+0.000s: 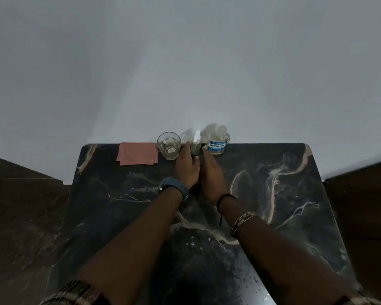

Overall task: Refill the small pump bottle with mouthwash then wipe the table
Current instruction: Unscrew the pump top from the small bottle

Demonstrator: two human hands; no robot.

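Hands are closing in on the small pump bottle (pixel 195 143) at the table's (pixel 262 194) far edge: left hand (pixel 186 165) gripping its side, probably steadying it; right hand (pixel 211 172) beside it, grasp unclear. Mouthwash bottle (pixel 217 142), glass (pixel 169 145) and pink cloth (pixel 138 153) are waiting alongside.

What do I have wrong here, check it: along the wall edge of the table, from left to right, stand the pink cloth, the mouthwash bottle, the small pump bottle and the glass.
The order is wrong. The head view shows the pink cloth, then the glass, then the small pump bottle, with the mouthwash bottle at the far right. The glass and the mouthwash bottle swap places; the rest stands.
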